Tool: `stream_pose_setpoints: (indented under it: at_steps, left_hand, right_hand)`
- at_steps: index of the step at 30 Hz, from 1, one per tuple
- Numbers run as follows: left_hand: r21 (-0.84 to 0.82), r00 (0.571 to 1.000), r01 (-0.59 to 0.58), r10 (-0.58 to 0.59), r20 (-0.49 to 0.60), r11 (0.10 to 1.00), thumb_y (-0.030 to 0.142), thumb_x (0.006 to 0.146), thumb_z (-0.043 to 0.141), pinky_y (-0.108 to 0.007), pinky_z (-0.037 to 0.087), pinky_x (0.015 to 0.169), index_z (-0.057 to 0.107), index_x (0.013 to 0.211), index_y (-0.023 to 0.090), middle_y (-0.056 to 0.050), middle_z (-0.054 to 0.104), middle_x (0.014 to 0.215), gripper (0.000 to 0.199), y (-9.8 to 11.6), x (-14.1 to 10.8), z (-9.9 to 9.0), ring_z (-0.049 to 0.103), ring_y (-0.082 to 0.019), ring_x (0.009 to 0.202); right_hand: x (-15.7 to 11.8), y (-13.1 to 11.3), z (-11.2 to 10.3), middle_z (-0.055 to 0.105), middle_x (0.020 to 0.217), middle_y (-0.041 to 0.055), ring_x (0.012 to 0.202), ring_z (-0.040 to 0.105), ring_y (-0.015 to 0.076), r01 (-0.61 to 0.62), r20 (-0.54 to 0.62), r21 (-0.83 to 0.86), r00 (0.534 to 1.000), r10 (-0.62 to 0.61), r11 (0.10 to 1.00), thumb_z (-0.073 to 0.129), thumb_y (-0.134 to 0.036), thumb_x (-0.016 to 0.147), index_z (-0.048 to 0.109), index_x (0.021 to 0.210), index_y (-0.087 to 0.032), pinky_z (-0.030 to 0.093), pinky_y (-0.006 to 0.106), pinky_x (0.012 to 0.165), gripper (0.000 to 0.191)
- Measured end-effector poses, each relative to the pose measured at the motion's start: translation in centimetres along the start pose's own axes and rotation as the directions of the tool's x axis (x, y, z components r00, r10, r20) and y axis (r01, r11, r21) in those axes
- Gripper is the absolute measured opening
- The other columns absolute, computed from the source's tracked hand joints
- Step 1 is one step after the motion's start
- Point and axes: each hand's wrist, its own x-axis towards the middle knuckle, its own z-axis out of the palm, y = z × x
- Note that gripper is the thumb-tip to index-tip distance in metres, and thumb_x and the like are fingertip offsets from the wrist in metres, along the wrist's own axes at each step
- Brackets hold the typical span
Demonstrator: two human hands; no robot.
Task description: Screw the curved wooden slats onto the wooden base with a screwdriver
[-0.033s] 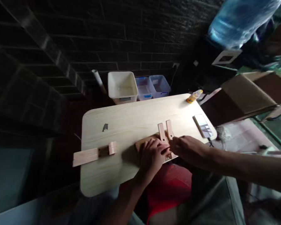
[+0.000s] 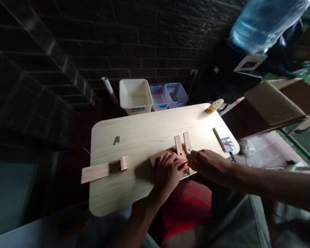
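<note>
Hands [image 2: 169,169] crowd wooden board [image 2: 154,158] at near edge, tabletop [image 2: 144,132] extending beyond.

A dim corner indoors that looks like a makeshift workshop, perhaps in a home
A plain light table [image 2: 150,131] stands near a dark block wall [image 2: 134,41] with a socket [image 2: 194,72] low on it; loose wood pieces [image 2: 179,144], some with a hole, and a small bunch of nails or screws [image 2: 116,140] on the top point to handwork, while a phone [image 2: 224,138] and a small bottle [image 2: 215,106] with a yellow cap are everyday belongings; a white basket [image 2: 134,94] and two clear plastic bins [image 2: 176,92] beyond the table, and a cardboard box [image 2: 274,103] at the right, suggest storage; home or small business, it is hard to tell
</note>
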Motion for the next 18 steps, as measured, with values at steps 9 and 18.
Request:
stream_pose_setpoints:
  at_steps: [9,18]
  left_hand:
    - [0.010,0.999,-0.008,0.008,-0.036,1.000,0.035,0.093,0.081,-0.042,0.038,0.087,0.081,0.088,0.030,0.000,0.074,0.091,0.007,0.0,-0.2,0.2,0.064,-0.023,0.098]
    - [-0.008,0.999,-0.022,0.022,-0.042,1.000,0.029,0.092,0.081,-0.041,0.039,0.088,0.081,0.090,0.030,-0.001,0.074,0.094,0.002,-0.2,-0.2,0.2,0.063,-0.022,0.096]
  right_hand:
    - [-0.9,-0.2,-2.5,0.074,0.087,0.0085,0.070,0.066,0.0180,0.086,-0.043,-0.016,0.995,-0.086,0.996,0.052,-0.003,0.099,0.071,0.103,-0.014,0.034,0.033,0.059,0.022]
    - [0.0,0.4,-2.7,0.067,0.068,0.0027,0.053,0.047,0.0104,0.105,0.012,0.011,0.994,-0.105,0.994,0.055,-0.004,0.097,0.068,0.081,-0.013,0.023,0.030,0.053,0.023]
